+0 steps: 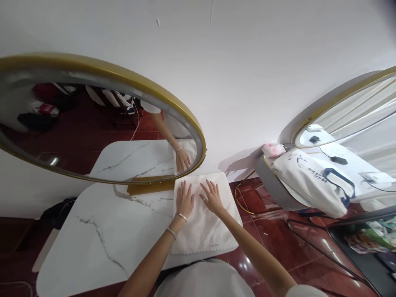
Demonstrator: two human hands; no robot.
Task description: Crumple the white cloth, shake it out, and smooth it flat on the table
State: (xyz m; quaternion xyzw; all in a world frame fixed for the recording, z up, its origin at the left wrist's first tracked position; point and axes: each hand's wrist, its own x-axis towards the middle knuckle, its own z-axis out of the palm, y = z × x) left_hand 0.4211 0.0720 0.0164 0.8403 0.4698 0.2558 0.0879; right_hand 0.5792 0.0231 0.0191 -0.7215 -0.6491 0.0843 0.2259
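A marble-veined worktop (108,231) carries, at its 3 o'clock end, a spread white cloth (202,231), softly wrinkled. It should handle light, limp and unbreakable, best pinched at its 4 and 8 o'clock corners. The left hand (185,200) at 10 o'clock and right hand (212,199) at 1 lie palm-down on it, each grip unclosed, fingers extended. Scalloped hem; small dark mark (214,246) near 5 o'clock.
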